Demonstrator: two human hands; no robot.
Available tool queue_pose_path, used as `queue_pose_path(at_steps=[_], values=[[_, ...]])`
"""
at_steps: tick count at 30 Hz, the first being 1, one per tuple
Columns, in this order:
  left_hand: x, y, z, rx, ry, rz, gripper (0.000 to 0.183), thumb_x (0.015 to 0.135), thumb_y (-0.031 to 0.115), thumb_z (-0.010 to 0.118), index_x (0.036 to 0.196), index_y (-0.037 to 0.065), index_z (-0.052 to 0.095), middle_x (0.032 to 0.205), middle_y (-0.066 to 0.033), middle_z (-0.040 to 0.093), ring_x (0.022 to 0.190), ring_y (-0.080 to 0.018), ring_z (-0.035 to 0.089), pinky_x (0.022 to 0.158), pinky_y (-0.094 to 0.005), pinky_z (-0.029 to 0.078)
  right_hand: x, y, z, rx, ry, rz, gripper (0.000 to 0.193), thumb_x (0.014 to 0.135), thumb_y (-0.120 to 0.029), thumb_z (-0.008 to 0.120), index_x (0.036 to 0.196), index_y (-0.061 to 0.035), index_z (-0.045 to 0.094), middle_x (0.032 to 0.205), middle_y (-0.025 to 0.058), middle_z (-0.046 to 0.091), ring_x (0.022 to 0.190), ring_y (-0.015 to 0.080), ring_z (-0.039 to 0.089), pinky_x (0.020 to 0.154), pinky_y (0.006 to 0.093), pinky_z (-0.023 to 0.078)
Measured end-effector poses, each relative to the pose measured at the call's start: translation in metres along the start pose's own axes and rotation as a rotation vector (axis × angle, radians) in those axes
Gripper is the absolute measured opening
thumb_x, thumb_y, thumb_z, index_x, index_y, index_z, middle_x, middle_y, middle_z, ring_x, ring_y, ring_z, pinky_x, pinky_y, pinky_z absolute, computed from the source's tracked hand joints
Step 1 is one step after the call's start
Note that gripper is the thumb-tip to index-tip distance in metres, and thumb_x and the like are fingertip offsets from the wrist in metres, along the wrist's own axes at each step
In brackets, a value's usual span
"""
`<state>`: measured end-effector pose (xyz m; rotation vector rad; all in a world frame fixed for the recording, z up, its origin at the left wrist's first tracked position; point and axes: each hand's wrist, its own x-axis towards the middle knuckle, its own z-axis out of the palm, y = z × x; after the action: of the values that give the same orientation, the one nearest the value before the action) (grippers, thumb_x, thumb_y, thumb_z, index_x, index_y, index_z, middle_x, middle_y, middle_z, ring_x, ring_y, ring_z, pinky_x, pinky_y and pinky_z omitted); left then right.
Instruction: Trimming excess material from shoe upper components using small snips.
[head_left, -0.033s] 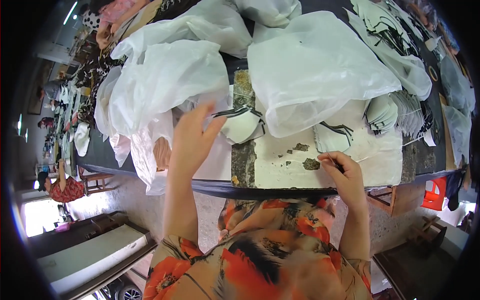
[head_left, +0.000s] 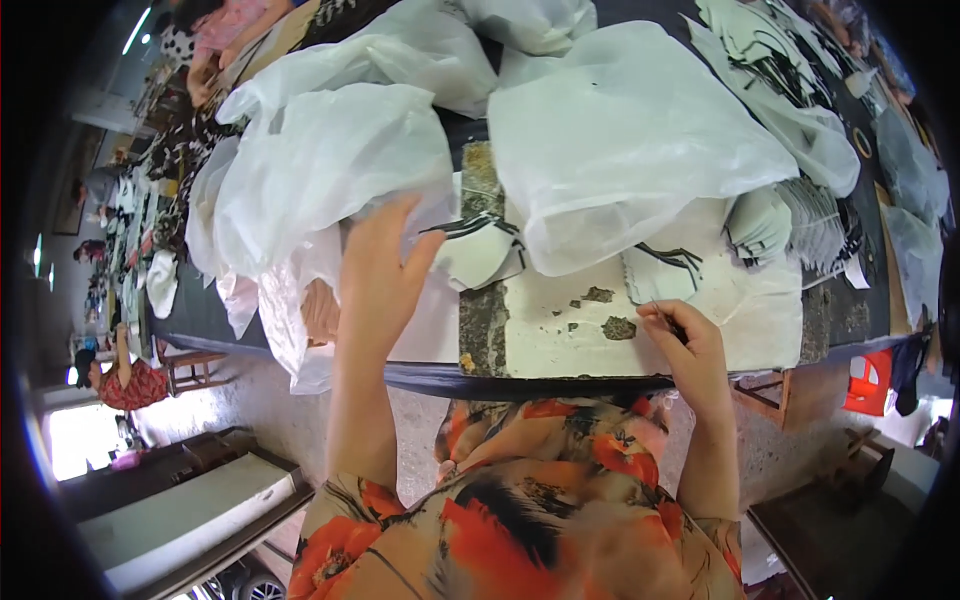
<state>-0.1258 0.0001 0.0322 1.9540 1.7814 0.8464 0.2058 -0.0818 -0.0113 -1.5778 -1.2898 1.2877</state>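
My left hand (head_left: 378, 275) is raised beside a small stack of white cut pieces with black strips (head_left: 478, 258), its thumb and fingers apart and holding nothing. Its fingertips are blurred in front of a white plastic bag (head_left: 335, 160). At the near right of a white board (head_left: 560, 355), my right hand (head_left: 692, 345) is pinched closed. Something thin and dark shows between its fingers, too small to name. Just beyond it lies another white piece with black strips (head_left: 662, 278), partly under a second plastic bag (head_left: 640, 140).
Dark bare patches (head_left: 618, 328) mark the worn board. Fanned stacks of white pieces (head_left: 765, 225) stand on the right. A tape roll (head_left: 862, 143) lies farther back. A red stool (head_left: 868, 383) is beyond the table edge. Other people work at the far left.
My left hand has shifted very slightly, its fingers still apart. The whole view has moved a little; my right hand keeps its pinch in the same place.
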Motion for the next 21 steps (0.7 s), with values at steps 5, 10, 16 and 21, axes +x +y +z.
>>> queue_pose_path(at_steps=[5, 10, 16, 21], values=[[-0.013, 0.041, 0.029, -0.118, -0.377, 0.105, 0.017, 0.092, 0.019, 0.071, 0.097, 0.004, 0.076, 0.093, -0.014, 0.07, 0.09, -0.0343, 0.067, 0.083, -0.0421, 0.052, 0.003, 0.006, -0.018, 0.07, 0.223, 0.08, 0.02, 0.096, -0.012, 0.069, 0.109, 0.0033, 0.07, 0.091, 0.0065, 0.072, 0.084, 0.0107, 0.063, 0.079, 0.027, 0.051], [-0.021, 0.075, 0.122, -0.106, -0.362, 0.346, 0.044, 0.088, 0.025, 0.075, 0.126, 0.005, 0.068, 0.122, -0.0169, 0.067, 0.103, -0.0359, 0.067, 0.09, -0.042, 0.053, 0.009, 0.027, -0.015, -0.092, 0.322, -0.079, 0.019, 0.096, -0.01, 0.068, 0.112, 0.0009, 0.071, 0.096, 0.0045, 0.071, 0.088, 0.0089, 0.063, 0.08, 0.0258, 0.051], [-0.008, 0.09, 0.148, -0.098, -0.419, 0.333, 0.049, 0.086, 0.025, 0.075, 0.128, 0.003, 0.063, 0.129, -0.0149, 0.063, 0.105, -0.0354, 0.066, 0.093, -0.0427, 0.051, 0.013, 0.032, -0.019, -0.279, 0.425, -0.153, 0.036, 0.09, -0.019, 0.074, 0.122, -0.0039, 0.068, 0.108, 0.0161, 0.071, 0.092, 0.0301, 0.071, 0.083, 0.037, 0.055], [-0.01, 0.095, 0.139, -0.168, -0.531, 0.171, 0.047, 0.081, 0.023, 0.079, 0.121, 0.004, 0.064, 0.124, -0.0134, 0.063, 0.106, -0.035, 0.063, 0.093, -0.0419, 0.05, 0.013, 0.026, -0.018, -0.247, 0.397, -0.139, 0.033, 0.088, -0.017, 0.075, 0.117, -0.0036, 0.068, 0.107, 0.0152, 0.071, 0.09, 0.0291, 0.071, 0.082, 0.0368, 0.055]])
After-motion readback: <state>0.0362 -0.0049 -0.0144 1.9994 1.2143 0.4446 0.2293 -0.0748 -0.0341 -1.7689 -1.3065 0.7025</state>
